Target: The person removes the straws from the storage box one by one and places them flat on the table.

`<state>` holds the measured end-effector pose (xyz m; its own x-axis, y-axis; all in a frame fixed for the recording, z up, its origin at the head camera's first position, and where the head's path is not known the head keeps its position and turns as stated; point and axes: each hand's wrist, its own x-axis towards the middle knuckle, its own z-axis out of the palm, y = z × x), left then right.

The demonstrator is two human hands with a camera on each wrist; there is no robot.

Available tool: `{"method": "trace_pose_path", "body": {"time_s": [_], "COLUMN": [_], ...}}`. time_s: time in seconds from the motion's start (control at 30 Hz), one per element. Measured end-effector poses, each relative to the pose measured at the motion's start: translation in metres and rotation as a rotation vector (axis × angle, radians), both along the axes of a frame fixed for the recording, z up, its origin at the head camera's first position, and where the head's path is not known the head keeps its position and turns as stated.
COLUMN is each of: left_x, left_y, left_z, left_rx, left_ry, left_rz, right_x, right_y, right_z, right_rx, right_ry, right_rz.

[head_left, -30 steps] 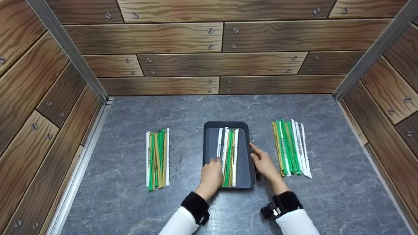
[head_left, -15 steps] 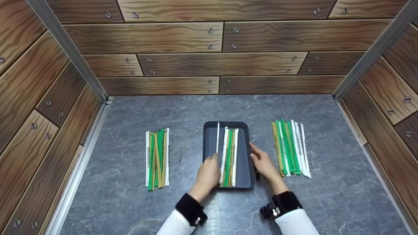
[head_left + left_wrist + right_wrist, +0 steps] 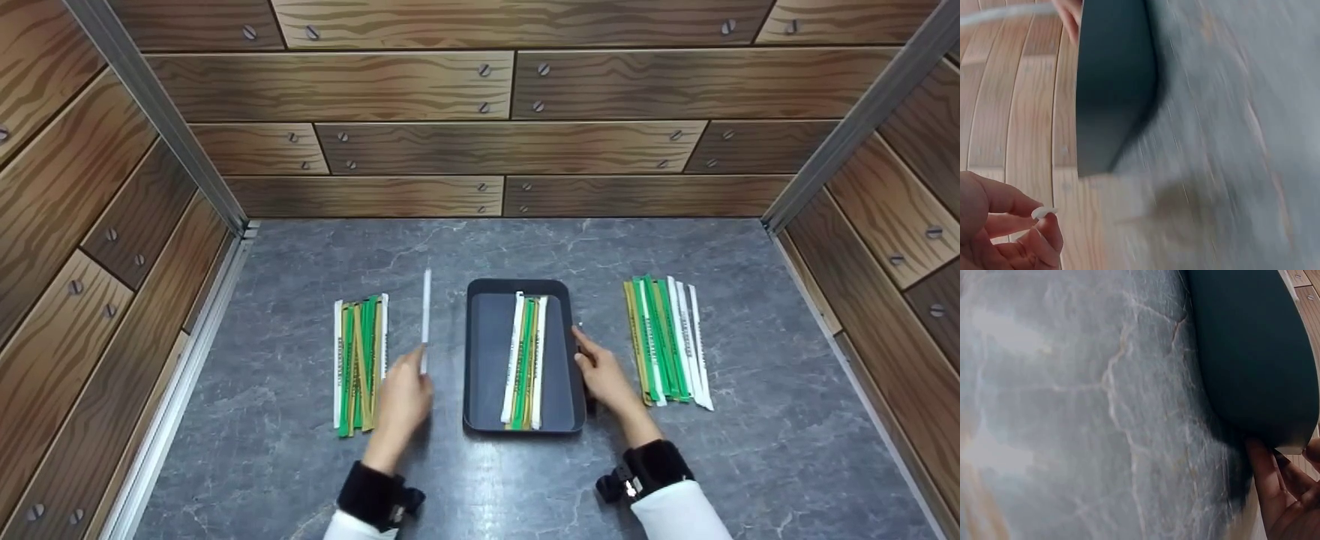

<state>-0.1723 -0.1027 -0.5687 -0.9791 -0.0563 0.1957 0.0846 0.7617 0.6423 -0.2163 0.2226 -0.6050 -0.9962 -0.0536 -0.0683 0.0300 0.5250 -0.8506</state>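
A white paper-wrapped straw point(image 3: 427, 307) stands out from the fingers of my left hand point(image 3: 405, 394). In the left wrist view, my left thumb and fingers pinch the straw's end point(image 3: 1044, 212). That hand is between the left bundle of wrapped straws point(image 3: 360, 360) and the dark grey tray point(image 3: 480, 397). Inside the tray lies a row of white, green and gold wrapped straws point(image 3: 527, 360). At the tray's right side, my right hand point(image 3: 609, 379) holds the edge; the right wrist view shows its fingers point(image 3: 1266, 481) against the outer wall.
Another group of wrapped straws point(image 3: 667, 341), green, gold and white, lies to the right of my right hand. The grey marbled tabletop point(image 3: 442, 247) is bounded by wood-patterned walls point(image 3: 420, 146) at the back and both sides.
My left hand has lifted the leftmost white straw out of the tray and carried it left over the table. My right hand has stayed at the tray's edge.
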Motion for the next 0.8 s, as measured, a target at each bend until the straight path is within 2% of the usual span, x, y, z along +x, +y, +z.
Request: {"method": "trace_pose_path", "body": {"time_s": [0.17,0.37,0.53,0.8], "left_x": [0.002,0.004,0.005,0.006], "left_y": [-0.030,-0.052,-0.058,-0.059], "left_z": [-0.007,-0.019,-0.025,-0.030], "left_rx": [-0.053,-0.127,-0.148,-0.172], "left_ry": [-0.030,-0.078,-0.075,-0.055], "left_rz": [0.091,0.168,0.193,0.199], "right_x": [0.000,-0.001,-0.001,0.000], "right_y": [0.000,0.001,0.001,0.001], "right_z": [0.001,0.001,0.001,0.000], "right_rx": [0.017,0.008,0.013,0.007], "right_ry": [0.005,-0.015,-0.020,-0.025], "right_rz": [0.000,0.005,0.003,0.008]}}
